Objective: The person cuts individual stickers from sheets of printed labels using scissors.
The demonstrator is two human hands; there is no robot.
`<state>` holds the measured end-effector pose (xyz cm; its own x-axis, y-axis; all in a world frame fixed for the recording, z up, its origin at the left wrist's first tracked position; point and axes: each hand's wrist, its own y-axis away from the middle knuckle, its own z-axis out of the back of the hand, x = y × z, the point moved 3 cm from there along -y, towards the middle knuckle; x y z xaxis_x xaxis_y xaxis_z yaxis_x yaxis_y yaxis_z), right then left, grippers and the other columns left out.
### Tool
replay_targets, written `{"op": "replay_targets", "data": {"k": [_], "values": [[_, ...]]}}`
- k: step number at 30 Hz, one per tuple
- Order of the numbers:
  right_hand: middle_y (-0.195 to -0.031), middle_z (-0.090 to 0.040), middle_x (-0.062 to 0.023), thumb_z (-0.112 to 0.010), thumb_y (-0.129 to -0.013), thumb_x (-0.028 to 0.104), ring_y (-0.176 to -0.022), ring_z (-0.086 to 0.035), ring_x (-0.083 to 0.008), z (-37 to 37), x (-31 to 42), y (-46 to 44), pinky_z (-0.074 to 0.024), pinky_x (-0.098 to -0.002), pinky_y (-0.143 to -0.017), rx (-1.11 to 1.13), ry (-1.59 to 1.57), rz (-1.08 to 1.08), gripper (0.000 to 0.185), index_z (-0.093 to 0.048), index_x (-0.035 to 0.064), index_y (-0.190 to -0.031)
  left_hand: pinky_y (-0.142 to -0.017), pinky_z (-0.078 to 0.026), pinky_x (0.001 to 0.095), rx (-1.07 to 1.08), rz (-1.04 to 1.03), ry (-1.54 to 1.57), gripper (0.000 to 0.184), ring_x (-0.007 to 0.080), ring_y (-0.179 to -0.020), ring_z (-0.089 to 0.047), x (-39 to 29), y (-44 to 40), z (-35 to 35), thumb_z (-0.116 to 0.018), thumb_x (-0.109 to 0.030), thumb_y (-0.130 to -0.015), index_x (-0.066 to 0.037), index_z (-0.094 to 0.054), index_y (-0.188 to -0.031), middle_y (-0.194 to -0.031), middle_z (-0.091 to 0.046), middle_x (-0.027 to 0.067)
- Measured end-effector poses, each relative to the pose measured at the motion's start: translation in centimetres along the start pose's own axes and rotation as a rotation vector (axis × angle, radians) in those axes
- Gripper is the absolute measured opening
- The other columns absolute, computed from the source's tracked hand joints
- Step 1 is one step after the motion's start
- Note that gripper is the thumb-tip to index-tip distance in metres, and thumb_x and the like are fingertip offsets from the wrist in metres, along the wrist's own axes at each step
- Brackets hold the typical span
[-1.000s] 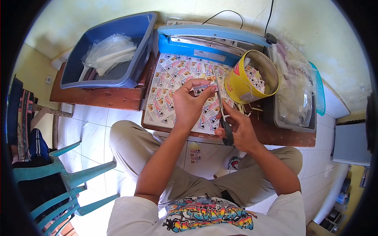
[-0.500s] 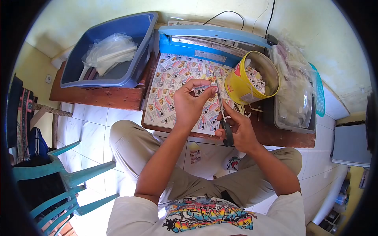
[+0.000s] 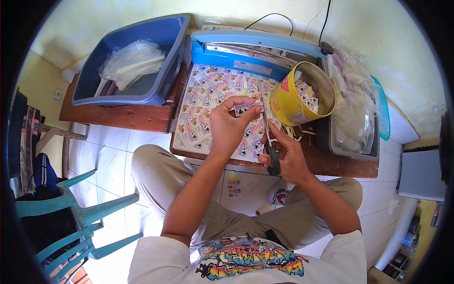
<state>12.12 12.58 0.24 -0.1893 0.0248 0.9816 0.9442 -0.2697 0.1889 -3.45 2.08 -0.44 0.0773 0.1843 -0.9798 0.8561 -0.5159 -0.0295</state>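
Note:
Between the thumb and fingers of my left hand is a small printed label, held above the work surface. My right hand grips the dark handles of a pair of scissors, blades pointing away from me and beside the label's right edge. Whether the blades touch the label I cannot tell. Beneath both hands lie printed label sheets, overlapping on the low wooden table. To the right of the scissors, a yellow tub leans toward me with cut labels inside.
A blue impulse sealer stands behind the sheets. At left, a blue basin holds clear plastic bags. A dark tray of plastic packets is at right. Paper scraps lie by the tub; a label strip is on the floor.
The label and my left fingers have shifted very slightly. A thin pale sliver now shows below the table edge, near the scissor handles. Both hands keep their hold.

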Motion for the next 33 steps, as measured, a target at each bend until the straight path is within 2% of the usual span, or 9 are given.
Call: {"op": "replay_targets", "data": {"k": [14, 23, 33], "values": [[-0.119, -0.06, -0.0043, -0.091, -0.08, 0.008, -0.094, -0.06, -0.011, -0.03, 0.33, 0.03, -0.0568, -0.0266, -0.08, -0.009, 0.028, -0.01, 0.1, -0.035, 0.0032, -0.163, -0.076, -0.065, 0.0274, -0.006, 0.019, 0.021, 0.023, 0.0202, -0.086, -0.077, 0.07, -0.03, 0.08, -0.084, 0.0, -0.087, 0.008, -0.072, -0.105, -0.1, -0.075, 0.0137], [-0.121, -0.06, -0.0045, -0.09, -0.081, 0.01, -0.099, -0.062, -0.0118, 0.27, 0.68, -0.08, -0.0588, -0.0271, -0.085, 0.009, 0.004, -0.008, 0.1, -0.034, 0.0046, -0.163, -0.077, -0.065, 0.0277, 0.019, 0.023, 0.044, 0.023, 0.0189, -0.084, -0.077, 0.11, -0.11, 0.19, -0.084, 0.0, -0.087, 0.008, -0.072, -0.105, -0.097, -0.076, 0.0134], [-0.122, -0.06, -0.0042, -0.09, -0.081, 0.008, -0.097, -0.062, -0.0109, 0.08, 0.65, -0.02, -0.058, -0.0268, -0.082, -0.002, 0.003, -0.033, 0.098, -0.035, 0.0053, -0.163, -0.074, -0.063, 0.0258, 0.031, 0.019, 0.022, 0.024, 0.0169, -0.083, -0.077, -0.03, 0.06, 0.11, -0.085, -0.004, -0.086, 0.006, -0.073, -0.105, -0.094, -0.077, 0.0125]]}}
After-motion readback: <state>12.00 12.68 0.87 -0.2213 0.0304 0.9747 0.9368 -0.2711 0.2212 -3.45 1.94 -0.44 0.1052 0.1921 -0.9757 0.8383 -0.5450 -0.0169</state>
